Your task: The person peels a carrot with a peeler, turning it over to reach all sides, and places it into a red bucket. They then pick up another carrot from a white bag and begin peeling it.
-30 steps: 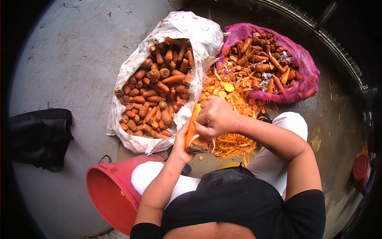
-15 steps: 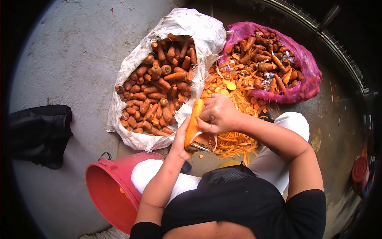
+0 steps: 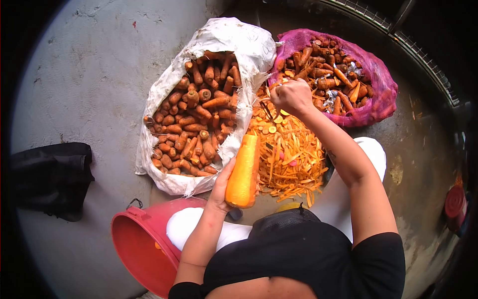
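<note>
My left hand (image 3: 222,187) is wrapped round the wide end of a large, mostly peeled carrot (image 3: 243,172), its narrow end pointing away from me. Up and to the right, my right hand (image 3: 293,96) is closed in a fist round a peeler (image 3: 269,110), its blade end blurred and its handle hidden by the fingers. The peeler is apart from the carrot. Beneath both hands lies a heap of orange peelings (image 3: 294,167) mixed with round carrot slices.
A white sack (image 3: 249,37) full of unpeeled carrots lies ahead on the left. A purple mesh sack (image 3: 386,94) holds carrot pieces and scraps. Beside my left leg a red bucket (image 3: 130,219) lies tipped. Black cloth (image 3: 52,179) is on the floor at far left.
My right hand has moved the peeler away from the carrot, forward past its narrow end. The carrot's peeled side now faces up, and the peelings heap shows more.
</note>
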The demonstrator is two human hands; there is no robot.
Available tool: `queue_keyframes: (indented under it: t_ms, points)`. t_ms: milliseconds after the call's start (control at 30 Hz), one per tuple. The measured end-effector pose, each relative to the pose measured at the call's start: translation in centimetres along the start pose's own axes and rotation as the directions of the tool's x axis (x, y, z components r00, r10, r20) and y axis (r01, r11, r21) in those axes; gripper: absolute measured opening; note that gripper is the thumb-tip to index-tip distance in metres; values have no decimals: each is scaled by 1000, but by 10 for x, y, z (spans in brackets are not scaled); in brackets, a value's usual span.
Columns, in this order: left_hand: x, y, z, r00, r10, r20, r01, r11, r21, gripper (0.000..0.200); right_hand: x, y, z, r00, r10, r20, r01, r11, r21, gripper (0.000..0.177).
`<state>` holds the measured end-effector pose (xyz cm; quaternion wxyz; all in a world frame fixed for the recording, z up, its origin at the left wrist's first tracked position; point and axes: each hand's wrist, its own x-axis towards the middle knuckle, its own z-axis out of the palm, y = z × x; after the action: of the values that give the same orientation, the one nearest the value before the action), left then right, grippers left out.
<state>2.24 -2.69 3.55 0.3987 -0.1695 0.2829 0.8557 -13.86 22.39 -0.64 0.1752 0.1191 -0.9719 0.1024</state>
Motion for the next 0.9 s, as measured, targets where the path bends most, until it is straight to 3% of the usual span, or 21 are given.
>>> queue_keyframes:
  t_ms: [33, 133, 167, 200, 233, 267, 300, 433, 533, 567, 667, 767, 867, 900]
  points:
    - [-1, 0, 1, 1000, 16, 8, -16, 1000, 7, 58, 2, -3, -6, 998, 46, -50, -42, 996, 74, 38]
    - [4, 2, 5, 992, 74, -107, -79, 996, -43, 57, 1, -25, -32, 978, 153, 145, -206, 839, 504, 35]
    - [7, 4, 1, 994, 54, -95, -64, 992, -106, 54, -2, -30, -35, 986, 63, 157, -144, 801, 581, 33]
    - [10, 5, 5, 991, 91, -103, -99, 992, -78, 55, -8, -39, -33, 1000, -15, -22, 25, 776, 630, 34]
    - [12, 5, 11, 986, 127, -110, -133, 990, -50, 56, -13, -49, -41, 991, -132, -14, 104, 703, 703, 36]
    - [13, 4, 15, 980, 163, -117, -166, 986, -21, 57, -20, -60, -51, 961, -214, -176, 276, 686, 673, 35]
    - [16, 6, -2, 991, 88, -99, -99, 989, -113, 56, -26, -67, -56, 929, -307, -204, 362, 650, 669, 35]
    - [19, 4, 15, 984, 28, -178, -49, 992, -118, 50, -46, -82, -64, 858, -434, -276, 500, 578, 645, 34]
    - [17, 0, 14, 991, -2, -135, -13, 994, -110, 50, -48, -84, -64, 850, -460, -257, 500, 553, 667, 36]
    - [16, -1, 15, 996, 5, -87, -14, 995, -102, 48, -48, -83, -68, 859, -477, -186, 473, 599, 646, 31]
    - [18, 0, 19, 990, 30, -139, -47, 992, -118, 46, -48, -84, -64, 853, -489, -182, 477, 588, 654, 31]
    - [16, 8, 28, 984, 103, -149, -112, 992, -55, 47, -47, -88, -55, 871, -444, -209, 460, 592, 661, 33]
    - [8, 0, -3, 996, 83, 31, -86, 990, 109, 52, -28, -69, -41, 952, -284, -116, 283, 666, 691, 32]
    - [10, -7, -5, 997, 27, -70, -23, 998, 61, 51, -17, -55, -35, 959, -249, -133, 280, 772, 570, 32]
